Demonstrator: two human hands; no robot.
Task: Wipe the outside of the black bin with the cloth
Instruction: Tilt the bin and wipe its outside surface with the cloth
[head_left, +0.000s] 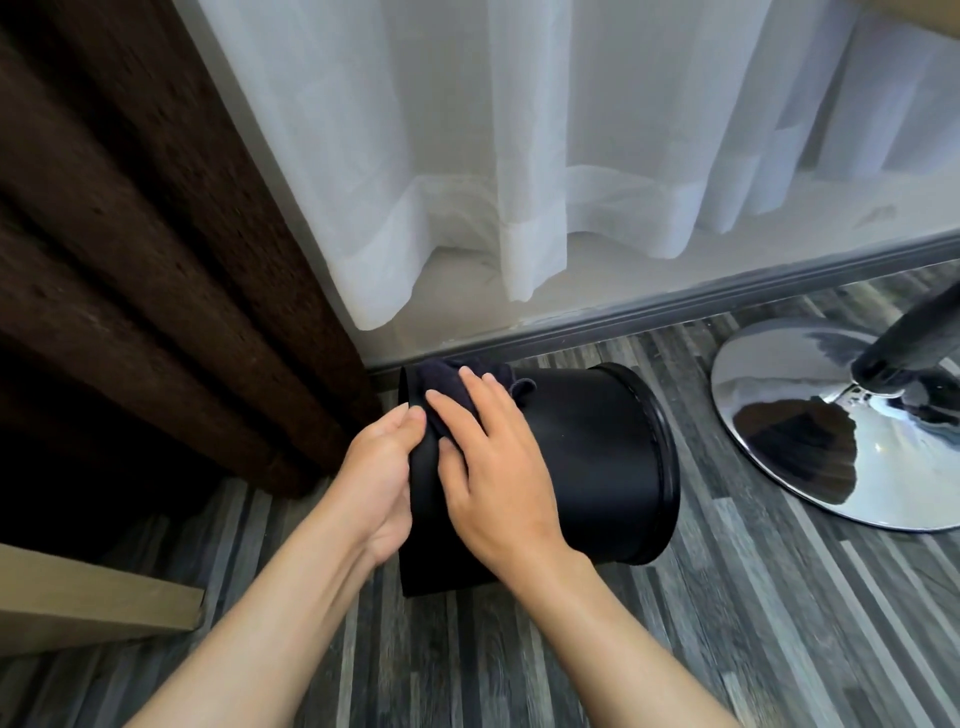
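The black bin lies on its side on the striped floor, with its open rim to the right and its base to the left. A dark cloth is spread over the upper left part of its wall. My right hand lies flat on the cloth and the bin's side, fingers spread and pointing up-left. My left hand grips the bin's base edge at the left, thumb on top, touching the cloth's edge.
A brown curtain hangs at the left and a white sheer curtain behind the bin. A chrome stool base with a dark post stands to the right. A beige board sits at the lower left.
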